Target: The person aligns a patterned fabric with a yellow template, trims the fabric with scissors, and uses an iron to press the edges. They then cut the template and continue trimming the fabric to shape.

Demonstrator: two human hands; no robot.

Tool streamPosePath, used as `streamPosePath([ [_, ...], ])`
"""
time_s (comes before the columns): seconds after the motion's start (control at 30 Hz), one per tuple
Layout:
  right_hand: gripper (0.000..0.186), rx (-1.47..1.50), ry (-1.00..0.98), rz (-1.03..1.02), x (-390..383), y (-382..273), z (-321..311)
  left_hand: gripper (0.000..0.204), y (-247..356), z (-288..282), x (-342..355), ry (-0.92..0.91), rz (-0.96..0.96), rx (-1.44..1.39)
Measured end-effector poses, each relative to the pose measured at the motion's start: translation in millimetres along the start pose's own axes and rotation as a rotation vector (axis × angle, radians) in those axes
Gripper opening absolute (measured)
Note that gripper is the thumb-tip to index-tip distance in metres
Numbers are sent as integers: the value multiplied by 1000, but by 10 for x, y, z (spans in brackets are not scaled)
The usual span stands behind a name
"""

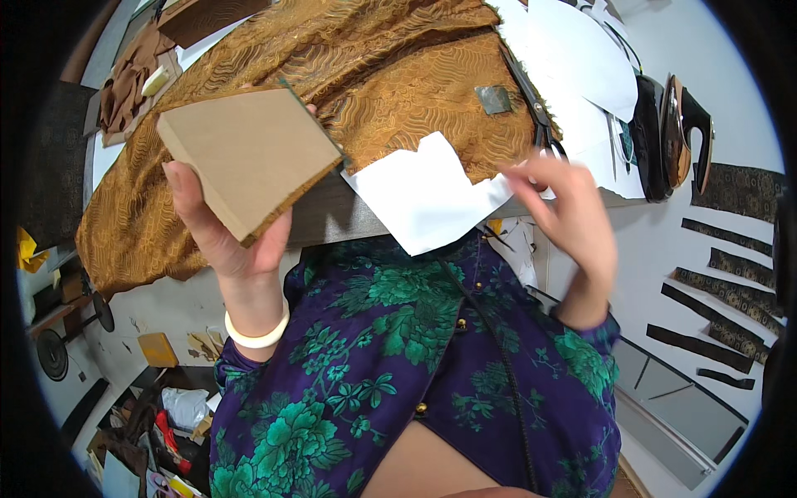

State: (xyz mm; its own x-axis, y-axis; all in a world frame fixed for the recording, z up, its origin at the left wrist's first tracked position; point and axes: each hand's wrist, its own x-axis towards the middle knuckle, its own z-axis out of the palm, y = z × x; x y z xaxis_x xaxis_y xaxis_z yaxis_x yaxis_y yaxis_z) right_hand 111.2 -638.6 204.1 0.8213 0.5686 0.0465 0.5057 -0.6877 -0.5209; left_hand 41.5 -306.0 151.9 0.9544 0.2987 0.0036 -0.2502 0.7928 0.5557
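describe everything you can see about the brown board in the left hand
The brown board is a flat, stiff, roughly four-sided piece that looks like cardboard or thin fibreboard, plain tan with no visible print. A thin dark edge runs along its right side. It is held up, tilted, above the golden patterned fabric on the table. The left hand grips its lower corner, thumb on the left edge, and fingertips show behind its upper right edge. Its underside is hidden.

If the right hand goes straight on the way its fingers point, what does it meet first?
Probably the white paper piece: the right hand points its blurred fingers left toward the paper's edge, almost touching. Depth is unclear; the scissors lie just beyond.
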Motion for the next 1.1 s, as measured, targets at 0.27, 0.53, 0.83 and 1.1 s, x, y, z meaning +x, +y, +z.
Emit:
streamPosePath([
  [0.27,12,-82,197,-79,1086,650,826,86,-192,139,-52,-82,-92,-12],
  [0.53,20,-59,-577,18,-101,295,-182,100,-82,107,-4,-42,-74,16],
  [0.83,31,41,198,-237,822,75,1150,101,-121,213,118,-82,-91,-39],
  [1.1,11,36,-617,-67,55,114,260,93,-114,91,53,-77,-84,-76],
])
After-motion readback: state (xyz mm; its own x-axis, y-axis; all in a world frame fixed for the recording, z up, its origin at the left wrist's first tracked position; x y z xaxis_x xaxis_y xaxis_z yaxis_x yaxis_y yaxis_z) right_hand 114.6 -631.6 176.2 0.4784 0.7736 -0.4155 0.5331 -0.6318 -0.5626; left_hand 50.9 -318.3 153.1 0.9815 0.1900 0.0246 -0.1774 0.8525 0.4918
